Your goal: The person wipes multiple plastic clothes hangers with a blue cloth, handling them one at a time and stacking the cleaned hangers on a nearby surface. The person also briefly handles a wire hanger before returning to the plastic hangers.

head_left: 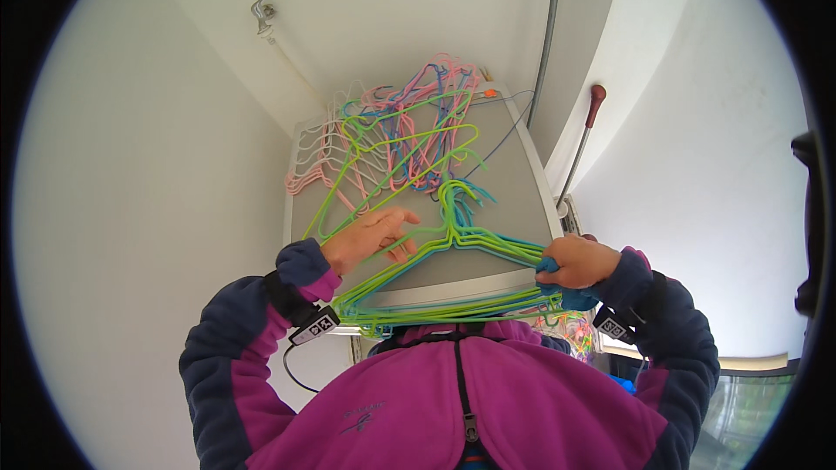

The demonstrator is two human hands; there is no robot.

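Note:
A stack of green and blue clothes hangers (450, 235) lies at the front of the grey-topped surface (506, 209), hooks pointing away from me. Its lower bars reach past the front edge towards my jacket. My right hand (580, 262) grips a bunched blue cloth (547, 274) against the right shoulders of the stack. Over the left shoulders, my left hand (375, 238) has its fingers apart and holds nothing. Whether its fingertips touch the green hanger beneath cannot be made out. A loose yellow-green hanger (405, 137) lies just beyond that hand.
A tangle of pink, blue and purple hangers (431, 111) covers the back of the surface. White and pink hangers (326, 150) lie at its left. A metal rod with a dark red handle (595, 104) leans at the right. A tap (263, 13) juts from the wall.

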